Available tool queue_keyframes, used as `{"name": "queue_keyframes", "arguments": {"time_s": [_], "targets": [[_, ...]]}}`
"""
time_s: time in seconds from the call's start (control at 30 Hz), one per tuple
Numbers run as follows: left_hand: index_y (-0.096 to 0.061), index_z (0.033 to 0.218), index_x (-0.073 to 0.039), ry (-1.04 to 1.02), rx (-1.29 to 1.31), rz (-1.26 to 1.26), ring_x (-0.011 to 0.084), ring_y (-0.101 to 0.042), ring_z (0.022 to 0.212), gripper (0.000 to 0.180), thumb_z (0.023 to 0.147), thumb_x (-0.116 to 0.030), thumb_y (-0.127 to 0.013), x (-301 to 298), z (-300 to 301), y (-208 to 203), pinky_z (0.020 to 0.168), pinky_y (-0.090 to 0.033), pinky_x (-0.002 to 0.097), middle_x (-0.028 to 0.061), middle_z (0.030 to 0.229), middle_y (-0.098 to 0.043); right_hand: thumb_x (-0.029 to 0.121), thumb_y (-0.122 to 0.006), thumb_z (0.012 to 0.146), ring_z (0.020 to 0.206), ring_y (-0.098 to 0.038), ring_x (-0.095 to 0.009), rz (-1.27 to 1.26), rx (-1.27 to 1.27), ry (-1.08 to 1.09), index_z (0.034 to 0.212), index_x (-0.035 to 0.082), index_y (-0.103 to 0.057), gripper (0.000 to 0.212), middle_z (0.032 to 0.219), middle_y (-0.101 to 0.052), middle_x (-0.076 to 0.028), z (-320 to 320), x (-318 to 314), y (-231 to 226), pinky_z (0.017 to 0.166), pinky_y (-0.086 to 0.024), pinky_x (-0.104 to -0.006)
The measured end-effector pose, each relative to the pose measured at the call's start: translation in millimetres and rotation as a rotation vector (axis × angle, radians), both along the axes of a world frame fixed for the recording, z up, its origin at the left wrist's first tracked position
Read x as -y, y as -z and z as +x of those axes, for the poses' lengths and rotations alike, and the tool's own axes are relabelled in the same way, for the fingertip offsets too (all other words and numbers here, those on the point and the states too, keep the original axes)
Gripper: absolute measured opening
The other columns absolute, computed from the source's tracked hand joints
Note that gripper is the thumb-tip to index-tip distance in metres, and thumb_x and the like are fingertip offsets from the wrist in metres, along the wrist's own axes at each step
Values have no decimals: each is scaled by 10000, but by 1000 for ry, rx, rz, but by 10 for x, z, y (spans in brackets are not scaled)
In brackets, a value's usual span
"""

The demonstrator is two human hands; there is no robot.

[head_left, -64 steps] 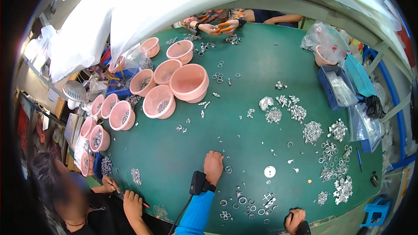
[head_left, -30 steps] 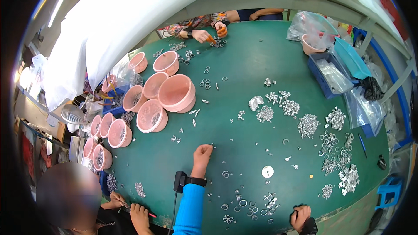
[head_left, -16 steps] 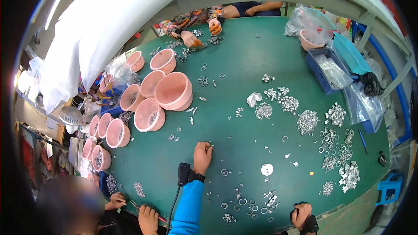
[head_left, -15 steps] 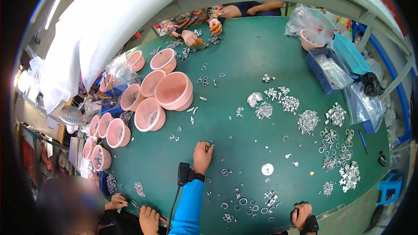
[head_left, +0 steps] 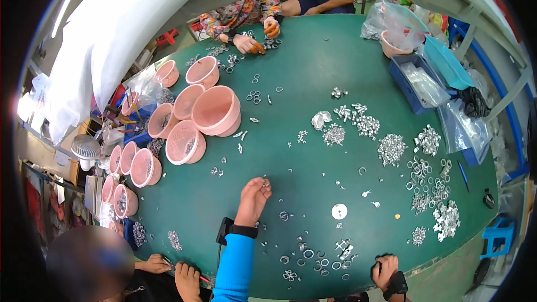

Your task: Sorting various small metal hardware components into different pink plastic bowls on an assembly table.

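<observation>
My left hand (head_left: pixel 253 201), below a blue sleeve, is over the middle of the green table (head_left: pixel 313 59). Its thumb and fingertips are pinched around a small silver metal piece (head_left: pixel 265 184), whose exact shape I cannot make out. A few loose silver bits and a ring (head_left: pixel 283 215) lie to its right. At the front edge my right hand (head_left: pixel 386 271) rests with curled fingers; whatever may be in them is hidden. Rings and other small metal parts (head_left: pixel 321 263) lie scattered left of it. A white disc (head_left: pixel 339 211) lies flat farther in.
Pink baskets (head_left: pixel 217 111) crowd the left side. Heaps of silver parts (head_left: pixel 391 150) and rings (head_left: pixel 428 179) cover the right. Blue bins (head_left: pixel 417 86) stand at the far right. A co-worker's hands (head_left: pixel 246 43) sort rings across the table; another person's hands (head_left: pixel 187 279) are at lower left.
My left hand has turned over and come up off the table, its pinched fingertips now showing a silver piece. The whole view has shifted slightly. My right hand stays by the edge.
</observation>
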State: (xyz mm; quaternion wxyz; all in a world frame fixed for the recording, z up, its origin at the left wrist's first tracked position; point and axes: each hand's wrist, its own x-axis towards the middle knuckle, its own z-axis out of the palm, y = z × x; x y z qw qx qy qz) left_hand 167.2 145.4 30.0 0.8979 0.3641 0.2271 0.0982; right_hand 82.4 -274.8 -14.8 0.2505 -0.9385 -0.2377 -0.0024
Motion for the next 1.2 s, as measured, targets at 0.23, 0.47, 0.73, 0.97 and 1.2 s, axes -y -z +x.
{"name": "queue_keyframes", "arguments": {"time_s": [0.23, 0.47, 0.73, 0.97, 1.2], "targets": [[-519, 763, -28, 494, -323, 678, 70, -408, 553, 92, 786, -114, -496, 284, -190, -107, 503, -334, 209, -12, 603, -437, 50, -500, 648, 727, -443, -304, 10, 9, -2, 859, 65, -478, 213, 797, -456, -119, 3, -10, -16, 648, -347, -409], [-553, 762, -9, 447, -77, 1722, 258, -490, 668, 124, 683, -98, -587, 300, -309, 118, 551, -393, 340, 104, 697, -482, 30, -495, 647, 728, -446, -305, 25, 1, -2, 865, 63, -480, 220, 796, -458, -121, 13, -26, -46, 652, -350, -407], [-538, 705, -36, 640, -5, 1976, 260, -472, 767, 79, 673, -102, -568, 451, -319, 229, 640, -378, 360, 100, 775, -455, 30, -501, 646, 717, -444, -300, 18, 23, 3, 855, 67, -480, 213, 778, -455, -115, 5, -14, -25, 642, -353, -398], [-516, 728, -38, 642, 65, 2063, 268, -469, 747, 63, 685, -77, -542, 475, -318, 217, 623, -371, 360, 99, 768, -449, 32, -503, 645, 715, -446, -297, 27, 29, -4, 855, 67, -481, 214, 772, -456, -113, 4, -14, -10, 638, -354, -395], [-518, 789, 1, 537, -172, 1389, 191, -464, 720, 81, 747, -26, -454, 607, -330, -107, 640, -363, 278, 73, 777, -488, 2, -488, 642, 691, -432, -303, 54, 50, 2, 829, 57, -474, 196, 751, -440, -127, 16, -18, -24, 628, -342, -395]]}}
